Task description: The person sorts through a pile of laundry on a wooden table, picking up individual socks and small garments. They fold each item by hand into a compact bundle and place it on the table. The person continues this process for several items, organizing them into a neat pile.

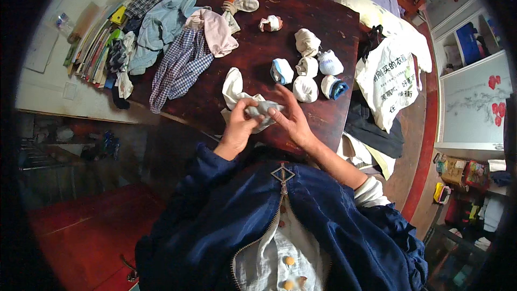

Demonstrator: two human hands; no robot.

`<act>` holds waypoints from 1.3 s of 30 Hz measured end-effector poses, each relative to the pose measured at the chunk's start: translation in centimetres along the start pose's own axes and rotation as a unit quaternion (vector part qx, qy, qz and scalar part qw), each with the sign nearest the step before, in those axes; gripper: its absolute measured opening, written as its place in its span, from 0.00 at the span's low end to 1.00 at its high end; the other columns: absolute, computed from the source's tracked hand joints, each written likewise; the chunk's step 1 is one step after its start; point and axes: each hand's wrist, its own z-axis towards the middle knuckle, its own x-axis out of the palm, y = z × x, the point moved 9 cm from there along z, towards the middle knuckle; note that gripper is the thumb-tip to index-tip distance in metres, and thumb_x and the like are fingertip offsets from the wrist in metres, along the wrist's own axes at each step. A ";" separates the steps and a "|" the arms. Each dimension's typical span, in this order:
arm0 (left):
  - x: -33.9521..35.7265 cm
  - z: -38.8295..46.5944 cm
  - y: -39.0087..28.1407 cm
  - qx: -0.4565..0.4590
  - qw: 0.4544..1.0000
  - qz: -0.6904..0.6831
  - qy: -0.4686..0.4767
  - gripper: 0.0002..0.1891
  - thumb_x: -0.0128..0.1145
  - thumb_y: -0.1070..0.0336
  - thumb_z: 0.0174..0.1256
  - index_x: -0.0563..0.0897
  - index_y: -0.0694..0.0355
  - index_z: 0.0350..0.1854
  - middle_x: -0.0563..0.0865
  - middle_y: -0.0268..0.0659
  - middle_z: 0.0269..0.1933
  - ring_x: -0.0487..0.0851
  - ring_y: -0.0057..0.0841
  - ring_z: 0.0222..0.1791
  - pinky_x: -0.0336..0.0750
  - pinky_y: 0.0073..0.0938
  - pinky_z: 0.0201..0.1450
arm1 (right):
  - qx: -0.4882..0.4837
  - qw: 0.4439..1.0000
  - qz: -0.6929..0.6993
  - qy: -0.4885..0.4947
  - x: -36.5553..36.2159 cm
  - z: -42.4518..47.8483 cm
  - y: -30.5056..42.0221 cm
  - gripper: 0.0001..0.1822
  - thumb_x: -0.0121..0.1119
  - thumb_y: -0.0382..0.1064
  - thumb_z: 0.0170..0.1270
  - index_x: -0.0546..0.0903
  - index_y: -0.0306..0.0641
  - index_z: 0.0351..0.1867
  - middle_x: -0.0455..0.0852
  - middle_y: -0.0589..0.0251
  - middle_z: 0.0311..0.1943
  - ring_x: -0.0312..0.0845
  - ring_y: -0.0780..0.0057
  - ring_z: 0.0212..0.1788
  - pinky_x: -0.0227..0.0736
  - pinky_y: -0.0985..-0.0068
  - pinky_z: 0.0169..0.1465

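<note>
Near the front edge of the dark wooden table [194,105], my left hand [238,125] grips a light grey-white sock [260,110], partly hidden by the fingers. My right hand [293,119] touches the same sock with its thumb, its forefinger raised. Just beyond and left of them lies a loose white sock [232,83]. To the right sit several balled socks: a white one [305,89], a blue-edged one [282,71] and a dark-blue-banded one [334,87] among them. Another ball, white and reddish-brown [270,23], rests farther back.
At left lie checked trousers [181,64], a pink garment [214,32] and a light blue denim garment [161,28], beside a row of books [95,44]. A loose sock [246,4] lies at the back. A white plastic bag [383,76] is off the table's right edge.
</note>
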 end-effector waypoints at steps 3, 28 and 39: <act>2.6 0.5 -0.8 0.099 0.985 0.138 0.042 0.18 0.59 0.78 0.54 0.70 0.62 0.47 0.73 0.31 0.43 0.72 0.17 0.45 0.71 0.20 0.47 | 0.033 0.990 -0.065 0.118 0.7 0.0 -1.8 0.23 0.54 0.39 0.65 0.66 0.34 0.59 0.74 0.58 0.52 0.69 0.76 0.52 0.65 0.78 0.54; 3.0 13.6 -7.7 0.316 0.674 0.661 -0.092 0.27 0.66 0.60 0.44 0.76 0.55 0.51 0.69 0.48 0.58 0.67 0.46 0.58 0.65 0.41 0.58 | -0.083 0.864 -0.426 -0.255 -15.4 -2.7 3.3 0.28 0.59 0.28 0.49 0.71 0.44 0.56 0.77 0.55 0.32 0.75 0.60 0.36 0.71 0.69 0.40; 12.0 7.6 0.5 0.299 0.685 0.637 0.191 0.25 0.61 0.73 0.41 0.76 0.54 0.48 0.69 0.44 0.56 0.66 0.44 0.59 0.67 0.41 0.56 | 0.083 0.926 -0.334 -0.157 -17.0 1.6 -1.3 0.20 0.62 0.39 0.50 0.79 0.39 0.47 0.83 0.46 0.34 0.81 0.56 0.37 0.74 0.68 0.43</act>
